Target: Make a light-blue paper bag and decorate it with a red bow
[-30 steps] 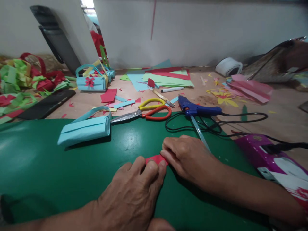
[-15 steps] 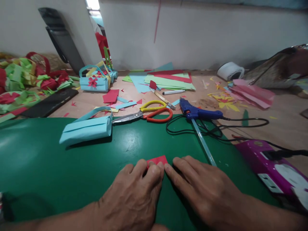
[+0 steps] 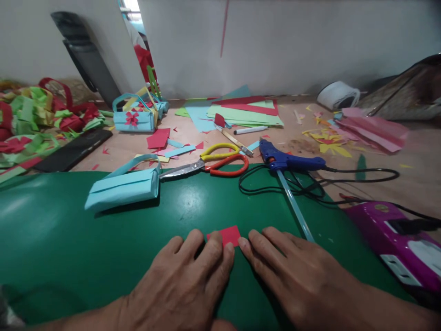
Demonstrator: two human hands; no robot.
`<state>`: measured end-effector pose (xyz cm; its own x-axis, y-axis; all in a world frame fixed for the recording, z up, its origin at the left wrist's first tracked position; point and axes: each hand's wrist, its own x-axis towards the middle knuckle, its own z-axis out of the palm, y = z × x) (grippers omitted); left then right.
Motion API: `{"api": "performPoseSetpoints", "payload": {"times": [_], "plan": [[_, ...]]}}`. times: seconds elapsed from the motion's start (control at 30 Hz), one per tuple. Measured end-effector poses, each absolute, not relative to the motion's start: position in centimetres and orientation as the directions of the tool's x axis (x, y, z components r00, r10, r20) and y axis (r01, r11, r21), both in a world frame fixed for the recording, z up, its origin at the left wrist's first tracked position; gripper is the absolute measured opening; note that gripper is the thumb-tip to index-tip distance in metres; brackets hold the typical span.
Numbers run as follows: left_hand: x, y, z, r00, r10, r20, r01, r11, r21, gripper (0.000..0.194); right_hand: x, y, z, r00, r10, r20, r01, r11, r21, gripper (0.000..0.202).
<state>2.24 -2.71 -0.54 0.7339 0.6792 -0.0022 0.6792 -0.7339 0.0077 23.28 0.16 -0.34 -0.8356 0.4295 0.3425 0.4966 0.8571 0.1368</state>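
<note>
Pressing a small red paper piece (image 3: 232, 235) flat onto the green surface (image 3: 186, 216), between both hands.
Working just before a light-blue paper bag (image 3: 122, 188), scissors (image 3: 202, 163) and a blue glue gun (image 3: 292, 162) (with its clear stick (image 3: 294, 204) reaching close to the right hand (image 3: 296, 271)); holding the paper down with loosely spread fingers of the left hand (image 3: 191, 273); resting the right palm-down, fingers slightly apart, at the paper's right edge (touching or just beside, hard to tell).
</note>
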Motion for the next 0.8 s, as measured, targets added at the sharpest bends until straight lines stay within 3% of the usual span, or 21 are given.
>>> {"api": "performPoseSetpoints", "payload": {"times": [0.17, 0.3, 0.33, 0.4, 0.47, 0.63, 0.8], "plan": [[0.6, -3.2, -0.7, 0.712, 0.685, 0.155, 0.697, -0.717, -0.03, 0.059, 23.5, 0.2, -0.4, -0.837, 0.445, 0.319, 0.494, 0.865, 0.089, 0.041], [-0.7, -3.9, -1.3, 0.679, 0.639, 0.361, 0.703, -0.708, -0.068, 0.044, 23.5, 0.1, -0.3, -0.852, 0.436, 0.289, 0.48, 0.871, 0.1, 0.038], [-0.9, -4.0, -1.4, 0.673, 0.659, 0.336, 0.713, -0.698, -0.06, 0.039, 23.6, 0.0, -0.3, -0.859, 0.427, 0.282, 0.472, 0.874, 0.114, 0.037], [-0.9, -3.8, -1.5, 0.597, 0.654, 0.465, 0.739, -0.674, -0.002, 0.028, 23.5, 0.0, -0.3, -0.883, 0.388, 0.264, 0.435, 0.888, 0.15, 0.034], [-0.5, -3.3, -1.5, 0.599, 0.663, 0.449, 0.729, -0.683, 0.035, 0.018, 23.4, 0.0, -0.3, -0.912, 0.341, 0.23, 0.386, 0.902, 0.192, 0.03], [1.7, -1.2, -1.4, 0.669, 0.677, 0.307, 0.678, -0.725, 0.121, 0.03, 22.7, 0.3, 0.2, -0.941, 0.312, 0.13, 0.337, 0.897, 0.285, 0.016], [3.5, 0.0, -1.5, 0.692, 0.678, 0.248, 0.685, -0.725, 0.071, 0.031, 22.0, 0.3, 0.4, -0.942, 0.311, 0.126, 0.335, 0.854, 0.398, 0.015]]}}
